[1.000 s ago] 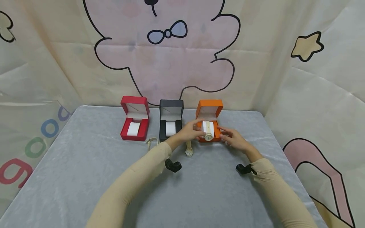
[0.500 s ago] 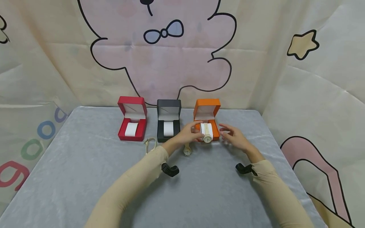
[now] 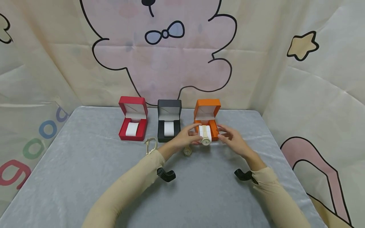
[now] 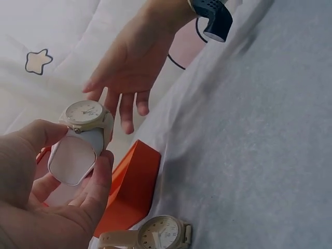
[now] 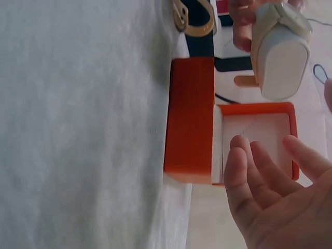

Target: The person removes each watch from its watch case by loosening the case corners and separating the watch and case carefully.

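In the head view my left hand (image 3: 185, 138) holds a white watch cushion (image 4: 72, 160) with a cream wristwatch (image 4: 84, 112) strapped round it. Thumb and fingers pinch the cushion from its ends, and it hangs above the front of an open orange watch box (image 3: 207, 103). To the right of that box is my right hand (image 3: 233, 140). Its fingers are parted and loosely bent, apart from the cushion in the right wrist view. A second cream watch (image 4: 160, 232) lies on the table just below my left hand, its strap partly hidden in the head view.
An open red watch box (image 3: 133, 129) and an open dark grey one (image 3: 169, 106) stand in line left of the orange box, each with a white cushion inside. A third cream watch (image 3: 147, 146) rests before them, near my left sleeve. A patterned cloth hangs behind the grey-covered table (image 3: 211, 196).
My left hand has lifted the cushion with its watch out of the orange box, toward me. My right hand let go of the box's side and stays close to it.
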The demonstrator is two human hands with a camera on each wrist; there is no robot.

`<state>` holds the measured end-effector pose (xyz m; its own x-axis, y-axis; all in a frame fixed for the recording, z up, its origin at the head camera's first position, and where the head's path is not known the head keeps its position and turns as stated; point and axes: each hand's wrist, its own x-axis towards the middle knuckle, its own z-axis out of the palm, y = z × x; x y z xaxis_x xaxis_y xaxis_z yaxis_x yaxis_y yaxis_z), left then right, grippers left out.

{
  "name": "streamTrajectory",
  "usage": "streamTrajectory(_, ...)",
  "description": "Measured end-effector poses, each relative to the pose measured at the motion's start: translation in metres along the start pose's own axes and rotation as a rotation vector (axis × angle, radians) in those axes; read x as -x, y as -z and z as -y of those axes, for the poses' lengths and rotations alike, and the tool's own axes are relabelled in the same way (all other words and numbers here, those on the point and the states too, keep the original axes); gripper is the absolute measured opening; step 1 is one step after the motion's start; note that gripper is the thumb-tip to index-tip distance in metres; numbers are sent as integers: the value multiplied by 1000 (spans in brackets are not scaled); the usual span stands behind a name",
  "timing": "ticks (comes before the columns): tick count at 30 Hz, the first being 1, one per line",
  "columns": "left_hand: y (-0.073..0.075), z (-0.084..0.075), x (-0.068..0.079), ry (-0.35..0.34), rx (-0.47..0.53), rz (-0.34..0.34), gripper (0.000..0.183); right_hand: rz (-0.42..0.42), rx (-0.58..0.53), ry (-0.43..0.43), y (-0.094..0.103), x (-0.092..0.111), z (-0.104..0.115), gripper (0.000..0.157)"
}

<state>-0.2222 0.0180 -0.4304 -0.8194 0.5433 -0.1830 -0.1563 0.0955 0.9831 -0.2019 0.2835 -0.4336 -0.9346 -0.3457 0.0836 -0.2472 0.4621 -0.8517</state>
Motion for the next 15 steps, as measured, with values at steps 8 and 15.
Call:
streamTrajectory(8, 1, 1, 8, 13, 39, 9, 70, 60, -70, 57, -21, 7, 5, 69)
streamTrajectory(15, 0, 3, 14, 37, 19, -11, 71, 87, -93, 77, -31, 11, 9, 81)
